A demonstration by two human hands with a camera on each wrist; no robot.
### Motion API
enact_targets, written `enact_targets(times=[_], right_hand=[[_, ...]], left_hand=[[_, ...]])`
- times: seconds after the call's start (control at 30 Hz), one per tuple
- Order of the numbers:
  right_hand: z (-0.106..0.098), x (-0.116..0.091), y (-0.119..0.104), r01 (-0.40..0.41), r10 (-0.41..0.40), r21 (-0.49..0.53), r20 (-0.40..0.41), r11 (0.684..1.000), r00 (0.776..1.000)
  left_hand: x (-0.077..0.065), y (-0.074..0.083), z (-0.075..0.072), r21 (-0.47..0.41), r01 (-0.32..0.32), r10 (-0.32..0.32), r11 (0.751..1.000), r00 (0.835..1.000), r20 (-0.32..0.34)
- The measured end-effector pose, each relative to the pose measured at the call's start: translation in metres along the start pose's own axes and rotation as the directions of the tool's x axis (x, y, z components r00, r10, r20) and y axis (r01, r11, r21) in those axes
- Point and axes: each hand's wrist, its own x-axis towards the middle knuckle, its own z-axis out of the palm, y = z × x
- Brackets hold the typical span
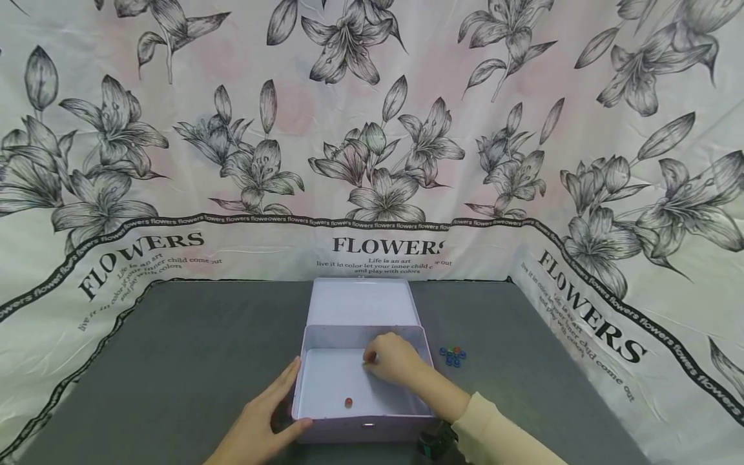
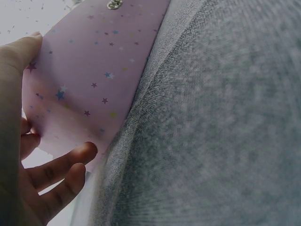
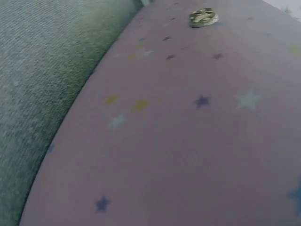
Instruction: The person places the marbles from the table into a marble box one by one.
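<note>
A lilac box [image 1: 331, 430] with printed stars stands with its hinged lid [image 1: 363, 303] tipped back; its inside is white. My left hand [image 1: 261, 410] rests against the box's left front corner, thumb at the front rim, other fingers along the left side. In the left wrist view that hand [image 2: 51, 183] spreads around the starred wall. My right hand [image 1: 395, 360] reaches inside over the box floor, fingers bent and tips close together; I cannot tell whether they pinch something small. A small orange-red marble [image 1: 349, 402] lies near the front of the box floor.
A cluster of several small marbles [image 1: 453, 356], mostly blue, lies on the grey tabletop [image 1: 227, 349] right of the box. A metal clasp [image 3: 203, 18] sits on the box's front. A flower-printed cloth [image 1: 383, 161] hangs behind and around the table.
</note>
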Motion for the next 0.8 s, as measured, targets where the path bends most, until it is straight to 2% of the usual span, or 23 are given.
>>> enact_targets(times=[0.23, 0.3, 0.4, 0.6, 0.8], right_hand=[[-0.007, -0.002, -0.002, -0.126, 0.13, 0.103, -0.032, 0.987, 0.991], [-0.009, -0.002, -0.002, -0.134, 0.143, 0.131, -0.059, 0.982, 0.988], [-0.011, -0.003, 0.001, -0.104, 0.127, 0.17, -0.136, 0.98, 0.983], [-0.018, -0.008, 0.007, -0.068, 0.157, 0.283, -0.307, 0.957, 0.939], [-0.024, -0.014, 0.018, -0.085, 0.232, 0.358, -0.389, 0.93, 0.892]], left_hand=[[0.0, -0.002, 0.001, 0.005, -0.026, 0.026, 1.0, 0.999, -0.023], [0.0, -0.002, 0.002, 0.003, -0.031, 0.031, 1.0, 0.999, -0.03], [-0.001, -0.002, 0.002, -0.007, -0.014, 0.014, 1.0, 1.0, -0.014], [0.0, -0.002, 0.002, -0.027, 0.026, -0.026, 0.999, 1.0, 0.013], [0.001, -0.002, 0.0, -0.027, 0.032, -0.032, 0.999, 0.999, 0.011]])
